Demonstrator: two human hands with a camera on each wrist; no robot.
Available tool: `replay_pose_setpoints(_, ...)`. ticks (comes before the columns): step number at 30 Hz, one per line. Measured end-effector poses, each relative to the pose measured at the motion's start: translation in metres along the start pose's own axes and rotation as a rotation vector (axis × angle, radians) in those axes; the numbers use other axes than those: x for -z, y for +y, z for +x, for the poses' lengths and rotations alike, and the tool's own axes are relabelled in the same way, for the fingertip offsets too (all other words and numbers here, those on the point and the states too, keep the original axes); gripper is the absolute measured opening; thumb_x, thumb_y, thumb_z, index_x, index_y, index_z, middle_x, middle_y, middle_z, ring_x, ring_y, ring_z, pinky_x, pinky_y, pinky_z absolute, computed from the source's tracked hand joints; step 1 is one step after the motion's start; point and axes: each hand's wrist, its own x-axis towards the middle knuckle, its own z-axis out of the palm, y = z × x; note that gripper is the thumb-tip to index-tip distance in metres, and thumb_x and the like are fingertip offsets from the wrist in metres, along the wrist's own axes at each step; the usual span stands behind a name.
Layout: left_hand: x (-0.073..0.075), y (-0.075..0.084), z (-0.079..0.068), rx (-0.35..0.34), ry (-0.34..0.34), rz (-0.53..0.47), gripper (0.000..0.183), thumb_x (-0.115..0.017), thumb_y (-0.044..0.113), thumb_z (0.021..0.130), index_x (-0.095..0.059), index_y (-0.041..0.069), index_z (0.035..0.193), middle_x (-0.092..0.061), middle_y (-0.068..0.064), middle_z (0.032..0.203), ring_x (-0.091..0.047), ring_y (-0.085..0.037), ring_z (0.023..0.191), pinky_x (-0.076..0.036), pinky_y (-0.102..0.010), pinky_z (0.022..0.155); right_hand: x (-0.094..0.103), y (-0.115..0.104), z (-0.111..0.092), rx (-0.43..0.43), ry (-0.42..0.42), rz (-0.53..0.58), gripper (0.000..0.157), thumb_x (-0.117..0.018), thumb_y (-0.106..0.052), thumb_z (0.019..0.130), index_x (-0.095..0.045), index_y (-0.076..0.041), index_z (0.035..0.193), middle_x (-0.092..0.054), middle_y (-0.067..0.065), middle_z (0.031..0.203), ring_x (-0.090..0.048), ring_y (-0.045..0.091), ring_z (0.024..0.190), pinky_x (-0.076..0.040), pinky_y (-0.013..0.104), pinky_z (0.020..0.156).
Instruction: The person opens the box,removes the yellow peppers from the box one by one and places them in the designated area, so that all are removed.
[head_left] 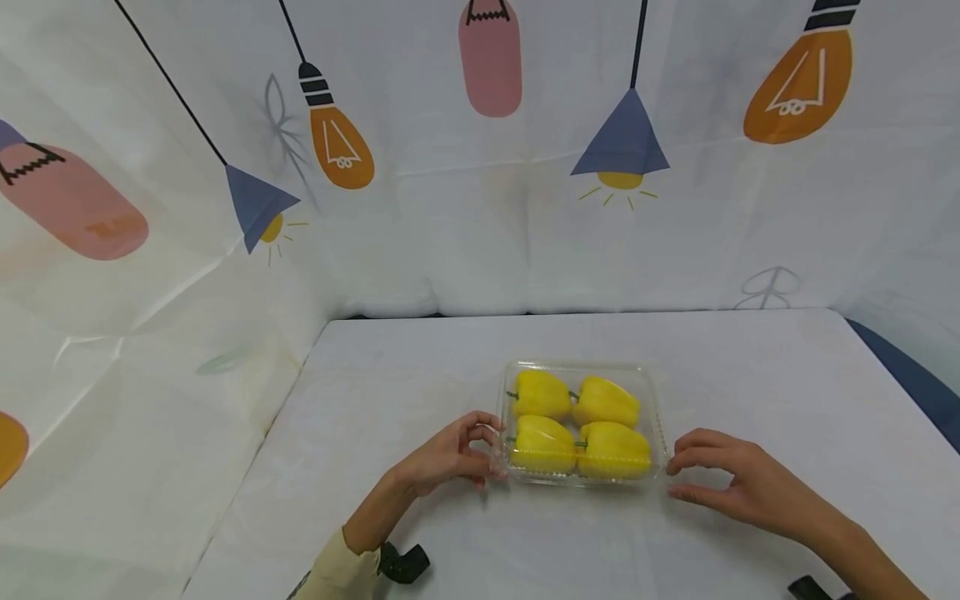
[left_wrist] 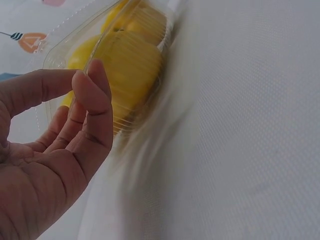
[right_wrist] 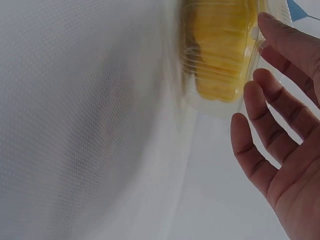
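Several yellow bell peppers [head_left: 542, 393] with green stems sit in a clear plastic container [head_left: 577, 481] on the white table. My left hand [head_left: 459, 454] is at the container's left side, fingers bent. In the left wrist view, its thumb and fingertips come together at the container's rim [left_wrist: 102, 37]. On the opposite side, my right hand [head_left: 738, 479] has its fingers loosely curved, with a wide gap between thumb and fingers. Its fingertips [right_wrist: 252, 92] are right beside the container's edge in the right wrist view.
The white-covered table [head_left: 420, 358] spreads around the container. Behind it hangs a white curtain [head_left: 450, 233] printed with lamps and bulbs. Black wrist devices show at both wrists, the left one [head_left: 405, 564] below a light sleeve [head_left: 341, 571].
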Motion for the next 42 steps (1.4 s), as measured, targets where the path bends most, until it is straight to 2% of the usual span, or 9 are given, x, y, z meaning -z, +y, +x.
replay_pose_setpoints(7, 0.001, 0.001, 0.0, -0.002, -0.007, -0.002, 0.056, -0.065, 0.0, 0.086, -0.036, 0.006, 0.132, -0.051, -0.009, 0.107, -0.065, -0.028, 0.085, -0.054, -0.028, 0.063, -0.001, -0.001, 0.0, 0.102, 0.019, 0.015, 0.033, -0.083, -0.014, 0.068, -0.067, -0.033, 0.09, -0.06, -0.012, 0.099, -0.054, 0.001, 0.087, -0.039, 0.003, 0.081)
replay_pose_setpoints(13, 0.001, 0.001, 0.001, 0.002, -0.012, -0.011, 0.055, -0.065, -0.001, 0.086, -0.035, 0.005, 0.132, -0.051, -0.008, 0.107, -0.066, -0.027, 0.086, -0.054, -0.028, 0.063, -0.003, -0.003, 0.001, 0.087, 0.016, 0.004, 0.035, -0.083, -0.01, 0.068, -0.067, -0.032, 0.09, -0.061, -0.014, 0.097, -0.054, -0.001, 0.086, -0.04, 0.003, 0.08)
replay_pose_setpoints(19, 0.002, 0.0, 0.0, 0.001, -0.007, -0.005, 0.055, -0.065, 0.0, 0.086, -0.036, 0.006, 0.133, -0.051, -0.008, 0.108, -0.066, -0.028, 0.087, -0.054, -0.029, 0.063, -0.006, -0.002, 0.002, 0.133, 0.052, -0.002, 0.039, -0.083, -0.006, 0.066, -0.066, -0.031, 0.091, -0.062, -0.015, 0.094, -0.053, -0.002, 0.086, -0.041, 0.006, 0.078)
replay_pose_setpoints(29, 0.001, -0.001, 0.0, -0.001, 0.003, 0.005, 0.056, -0.064, -0.001, 0.086, -0.035, 0.005, 0.134, -0.051, -0.01, 0.108, -0.065, -0.028, 0.086, -0.055, -0.028, 0.063, -0.009, -0.002, 0.003, 0.078, 0.039, 0.044, 0.034, -0.077, -0.002, 0.074, -0.06, -0.025, 0.093, -0.058, -0.02, 0.089, -0.05, -0.005, 0.076, -0.041, 0.008, 0.064)
replay_pose_setpoints(36, 0.001, -0.002, 0.001, 0.009, 0.013, 0.006, 0.056, -0.065, -0.001, 0.086, -0.037, 0.006, 0.134, -0.051, -0.012, 0.106, -0.066, -0.03, 0.088, -0.055, -0.028, 0.063, -0.01, 0.002, 0.005, 0.051, 0.009, 0.133, 0.032, -0.073, 0.001, 0.077, -0.057, -0.022, 0.093, -0.06, -0.014, 0.083, -0.05, -0.004, 0.072, -0.039, 0.013, 0.056)
replay_pose_setpoints(42, 0.001, -0.001, 0.0, 0.002, 0.003, 0.014, 0.057, -0.064, 0.001, 0.087, -0.035, 0.005, 0.135, -0.05, -0.011, 0.106, -0.066, -0.028, 0.088, -0.054, -0.027, 0.064, -0.004, -0.001, 0.01, 0.015, -0.017, 0.171, 0.029, -0.069, -0.001, 0.082, -0.053, -0.024, 0.092, -0.06, -0.01, 0.081, -0.051, -0.002, 0.072, -0.041, 0.016, 0.056)
